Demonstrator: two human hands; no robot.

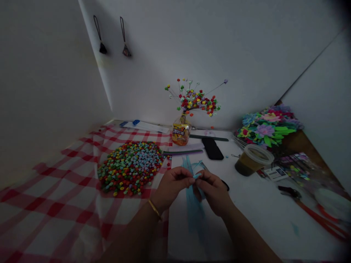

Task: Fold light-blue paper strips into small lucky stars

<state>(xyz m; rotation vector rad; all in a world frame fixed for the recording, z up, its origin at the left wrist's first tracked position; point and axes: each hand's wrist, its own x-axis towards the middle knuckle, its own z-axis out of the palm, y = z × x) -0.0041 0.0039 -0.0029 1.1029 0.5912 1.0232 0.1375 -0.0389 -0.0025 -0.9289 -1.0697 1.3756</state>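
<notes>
My left hand (177, 183) and my right hand (215, 190) meet over the white table. Both pinch a light blue paper strip (196, 176), part of it folded small between the fingertips. One end of that strip seems to stick up past the fingers. Beneath my hands lie several loose light blue paper strips (190, 206), running toward me. Left of my hands, a large heap of folded paper stars (134, 166) in many colours rests on the red and white checked cloth (63, 204).
A cut bottle (181, 133) holding stars on stems stands at the back. To the right are a black phone (212, 148), a plastic cup of brown liquid (252, 160), fuzzy craft flowers (267, 126) and orange-handled pliers (309, 210). More paper strips (183, 151) lie behind my hands.
</notes>
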